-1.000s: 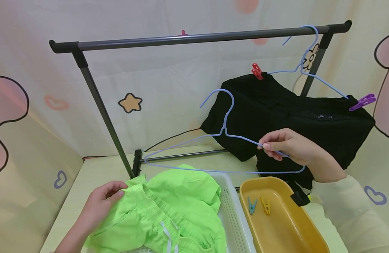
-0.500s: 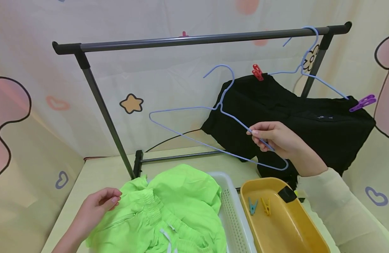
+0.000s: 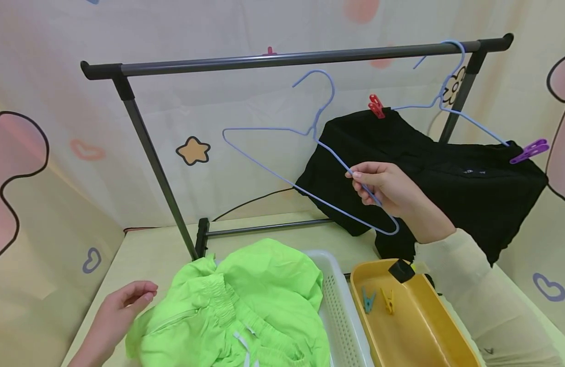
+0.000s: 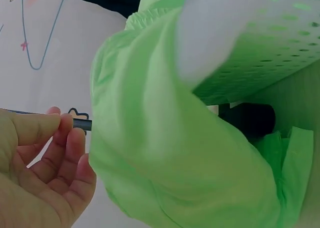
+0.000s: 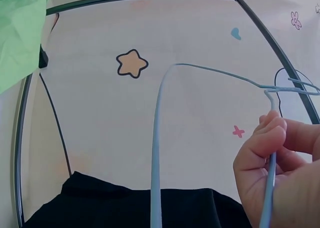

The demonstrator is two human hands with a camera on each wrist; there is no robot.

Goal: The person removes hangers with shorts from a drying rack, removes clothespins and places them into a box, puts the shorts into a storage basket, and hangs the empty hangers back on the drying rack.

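My right hand (image 3: 383,188) pinches one sloping arm of a blue wire hanger (image 3: 282,178), held up in front of the rack with its hook below the top bar. In the right wrist view the thumb and fingers (image 5: 270,138) close round the wire. My left hand (image 3: 122,313) is off to the left of the bright green shorts (image 3: 264,285), fingers loosely bent and holding nothing. Those shorts lie heaped in a white perforated basket (image 3: 342,316), waistband and white drawstring upward. The left wrist view shows the green cloth (image 4: 160,118) right beside the left fingers.
A black rack's top bar (image 3: 246,62) spans the back. Black shorts (image 3: 429,173) hang at right on another blue hanger (image 3: 475,122), with a red clothespin (image 3: 376,106) and a purple clothespin (image 3: 530,151). A yellow tray (image 3: 415,331) holds a teal clothespin (image 3: 368,300) and a yellow clothespin (image 3: 388,302).
My right hand has raised the hanger, moving it left and tilting it so the far end rises. My left hand has let go of the green shorts and drawn back left and down.
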